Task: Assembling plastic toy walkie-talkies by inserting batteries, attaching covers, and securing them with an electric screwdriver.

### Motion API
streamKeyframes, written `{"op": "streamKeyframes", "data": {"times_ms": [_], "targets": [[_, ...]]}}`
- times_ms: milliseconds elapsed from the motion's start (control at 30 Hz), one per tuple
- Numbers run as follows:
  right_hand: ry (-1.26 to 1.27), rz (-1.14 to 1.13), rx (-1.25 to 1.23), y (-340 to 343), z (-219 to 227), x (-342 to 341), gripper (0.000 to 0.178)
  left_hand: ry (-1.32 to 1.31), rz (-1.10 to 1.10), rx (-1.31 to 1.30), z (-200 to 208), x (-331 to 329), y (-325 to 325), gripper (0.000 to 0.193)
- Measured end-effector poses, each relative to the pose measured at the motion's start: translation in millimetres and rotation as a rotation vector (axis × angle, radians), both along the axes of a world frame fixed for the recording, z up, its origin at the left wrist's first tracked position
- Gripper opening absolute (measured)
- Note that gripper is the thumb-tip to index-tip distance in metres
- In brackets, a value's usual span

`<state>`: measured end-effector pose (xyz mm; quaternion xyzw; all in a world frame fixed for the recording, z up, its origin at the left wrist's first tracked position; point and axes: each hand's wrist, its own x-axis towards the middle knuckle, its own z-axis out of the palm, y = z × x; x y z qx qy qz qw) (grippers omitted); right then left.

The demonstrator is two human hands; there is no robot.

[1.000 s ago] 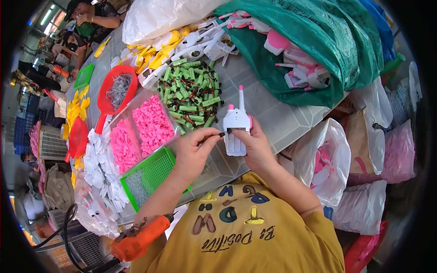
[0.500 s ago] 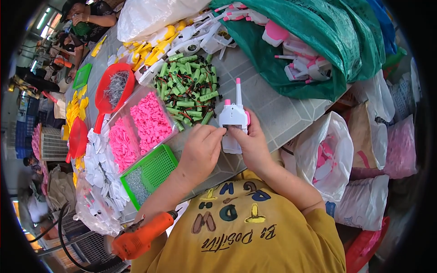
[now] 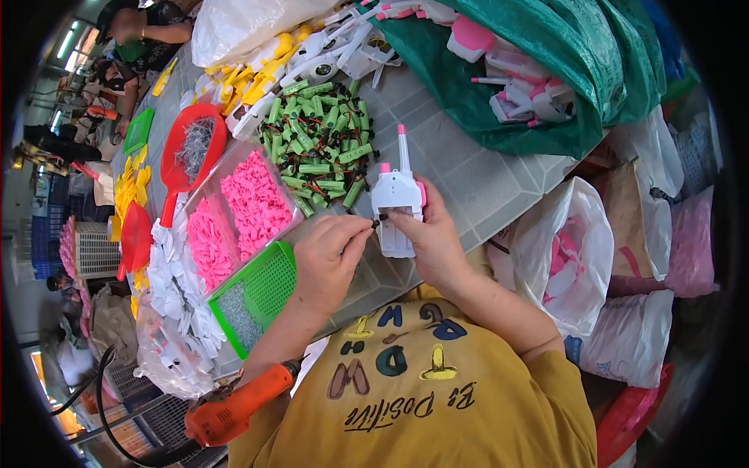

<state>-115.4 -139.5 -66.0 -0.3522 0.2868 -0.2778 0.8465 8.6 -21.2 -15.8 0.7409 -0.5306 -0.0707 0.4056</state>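
My right hand [image 3: 438, 246] grips a white handheld plastic housing [image 3: 396, 191], walkie-talkie-like, with a long pink-tipped stem and a short pink knob on top. Its thumb presses at the open cavity in the lower half. Just left of the cavity, my left hand [image 3: 328, 253] is closed in a pinch on a small black piece [image 3: 376, 224]; whether it is a plug or a wire end I cannot make out. Beyond the hands lies a pile of green battery packs [image 3: 320, 144] with red and black wires.
Left of my hands stand a clear bin of pink parts [image 3: 257, 199], a green basket [image 3: 273, 292] with small screws, and a red scoop [image 3: 173, 148] of metal pins. An orange power screwdriver [image 3: 242, 405] is by my left forearm. A green sack [image 3: 530, 31] holds white-pink housings; a white bag [image 3: 581, 257] stands right.
My left hand has drawn slightly left, away from the housing, and the small black piece now shows at its fingertips. The right hand still holds the housing.
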Motion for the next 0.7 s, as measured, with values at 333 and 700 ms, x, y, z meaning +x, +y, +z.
{"op": "streamKeyframes", "data": {"times_ms": [333,700], "targets": [[0.054,-0.016,-0.085,1.4,-0.1,0.0,0.066,0.144,0.051,0.059,2.0,-4.4,-2.0,0.013],[0.111,-0.037,-0.268,4.5,-2.8,0.3,0.060,0.241,0.077,0.125,0.4,-6.6,-4.0,0.012]]}}
